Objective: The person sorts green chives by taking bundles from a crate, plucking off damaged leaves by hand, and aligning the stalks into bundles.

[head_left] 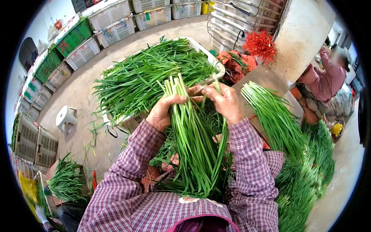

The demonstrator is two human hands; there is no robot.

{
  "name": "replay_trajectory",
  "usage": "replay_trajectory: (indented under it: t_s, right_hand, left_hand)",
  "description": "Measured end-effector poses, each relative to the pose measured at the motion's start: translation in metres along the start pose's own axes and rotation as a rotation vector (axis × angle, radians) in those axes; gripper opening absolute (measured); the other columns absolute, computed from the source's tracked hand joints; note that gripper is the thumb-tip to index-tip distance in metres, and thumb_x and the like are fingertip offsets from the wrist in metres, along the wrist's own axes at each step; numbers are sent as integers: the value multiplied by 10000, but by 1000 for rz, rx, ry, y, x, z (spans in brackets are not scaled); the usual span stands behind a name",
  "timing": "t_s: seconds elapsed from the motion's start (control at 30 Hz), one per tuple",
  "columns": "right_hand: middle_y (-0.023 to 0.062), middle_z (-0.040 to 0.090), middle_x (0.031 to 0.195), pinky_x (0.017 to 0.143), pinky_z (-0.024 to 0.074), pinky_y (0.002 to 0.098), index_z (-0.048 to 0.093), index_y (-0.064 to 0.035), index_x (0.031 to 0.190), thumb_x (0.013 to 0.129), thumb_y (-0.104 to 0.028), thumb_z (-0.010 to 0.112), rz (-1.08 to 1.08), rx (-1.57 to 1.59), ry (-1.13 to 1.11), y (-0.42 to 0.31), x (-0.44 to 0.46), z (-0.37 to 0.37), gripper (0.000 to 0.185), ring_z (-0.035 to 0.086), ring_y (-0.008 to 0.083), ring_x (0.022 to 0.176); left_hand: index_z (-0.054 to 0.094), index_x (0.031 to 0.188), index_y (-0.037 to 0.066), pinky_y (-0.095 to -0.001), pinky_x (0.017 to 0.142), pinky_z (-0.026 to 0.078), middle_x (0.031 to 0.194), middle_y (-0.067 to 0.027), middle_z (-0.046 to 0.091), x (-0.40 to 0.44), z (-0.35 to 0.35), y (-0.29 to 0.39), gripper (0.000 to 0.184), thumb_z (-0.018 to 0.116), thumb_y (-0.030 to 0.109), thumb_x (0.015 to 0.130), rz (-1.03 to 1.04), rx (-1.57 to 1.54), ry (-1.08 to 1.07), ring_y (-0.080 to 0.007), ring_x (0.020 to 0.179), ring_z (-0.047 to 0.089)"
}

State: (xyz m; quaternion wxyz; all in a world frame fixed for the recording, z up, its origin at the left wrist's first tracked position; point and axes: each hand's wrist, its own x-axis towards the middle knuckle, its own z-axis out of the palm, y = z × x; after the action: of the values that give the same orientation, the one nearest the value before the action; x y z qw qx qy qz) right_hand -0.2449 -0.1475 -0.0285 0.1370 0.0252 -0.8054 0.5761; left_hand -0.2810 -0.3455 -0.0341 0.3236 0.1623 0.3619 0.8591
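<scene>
My left hand (167, 111) is wrapped round a bunch of long green stalks (191, 135), pale ends up and leaves hanging toward my lap. To its right, my right hand (223, 101) is closed on a few separate green stalks (220, 133), its fingers just beside the bunch's pale ends. Behind both hands lies a heap of loose green leaves (150, 69) in a white crate (216, 63). On a board to my right rests another bundle of green stalks (270, 116), pale ends pointing away from me.
More bundles (301, 181) are piled at the lower right. Red ties (259, 45) hang by stacked crates (232, 23). A white stool (66, 118) stands left, greens (66, 179) lie lower left, and crates (114, 31) line the wall. A person (328, 77) sits at the right.
</scene>
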Motion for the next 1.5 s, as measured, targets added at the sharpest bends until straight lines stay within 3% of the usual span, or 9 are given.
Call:
replay_trajectory:
  t_s: [0.07, 0.2, 0.37, 0.63, 0.93, 1.1, 1.17, 1.37, 1.5]
  right_hand:
    - [24, 649, 760, 599, 445, 258, 687, -44, 914, 887, -336, 623, 108, 5, 100, -3, -2, -20, 300, 563, 103, 663]
    - [-14, 600, 742, 574, 438, 240, 659, -58, 1012, 888, -351, 628, 154, 43, 309, 8, -1, -96, 320, 552, 73, 664]
    - [38, 636, 796, 584, 476, 277, 601, -86, 1137, 881, -315, 641, -127, -367, 354, -12, -19, -67, 346, 579, 102, 641]
    - [125, 645, 612, 507, 491, 359, 642, -33, 771, 803, -280, 715, -209, -434, -19, -56, -28, 32, 260, 655, 223, 545]
    - [41, 645, 698, 567, 469, 313, 662, -22, 859, 876, -195, 631, -268, -428, 417, -58, -7, -57, 177, 584, 131, 620]
    - [130, 696, 784, 683, 527, 365, 568, 7, 1217, 826, -318, 699, -129, -630, 240, -38, -5, -39, 524, 675, 234, 699]
    - [139, 697, 802, 670, 531, 357, 579, 15, 1199, 839, -350, 687, 0, -415, 82, -45, 2, -22, 524, 682, 225, 730]
    - [133, 686, 926, 756, 506, 330, 632, -1, 1095, 819, -454, 688, -207, -188, -288, -56, 24, 9, 534, 657, 209, 819]
    - [112, 680, 923, 790, 492, 321, 638, -6, 1035, 813, -365, 710, -216, -49, -254, -46, 23, 16, 428, 640, 189, 827]
  left_hand:
    - [555, 1089, 78, -486, 917, 491, 1168, -191, 607, 1, -9, 0, 341, 624, 59, 755, 35, -58, -38, -403, 1079, 583]
    - [530, 1097, 65, -482, 848, 538, 978, -116, 637, -6, -33, 6, 316, 624, 72, 795, 34, -149, 53, -328, 936, 643]
    - [543, 1085, 15, -418, 787, 568, 962, -117, 658, -6, -35, 8, 288, 637, 93, 824, 8, 3, 154, -286, 871, 668]
    - [620, 1029, -10, -306, 726, 568, 945, -100, 682, -5, -8, 7, 261, 678, 82, 792, 58, 134, 245, -164, 763, 670]
    - [557, 1083, 14, -375, 715, 580, 914, -107, 665, -6, -33, 6, 305, 659, 103, 810, 23, 151, 256, -245, 799, 676]
    - [519, 1160, 28, -387, 777, 560, 993, -122, 655, -8, -15, 7, 443, 712, 214, 808, 52, 229, 124, -244, 881, 660]
    - [505, 1183, 26, -392, 786, 556, 1020, -130, 651, -7, -7, 9, 484, 724, 220, 798, 69, 252, 46, -246, 899, 655]
    - [502, 1244, 28, -315, 790, 544, 1018, -82, 652, -9, 9, 11, 523, 735, 139, 789, 60, 259, -24, -175, 891, 646]
    - [536, 1204, 31, -293, 782, 537, 1006, -26, 627, -9, 11, 6, 433, 694, 69, 802, 60, 247, 73, -125, 885, 625]
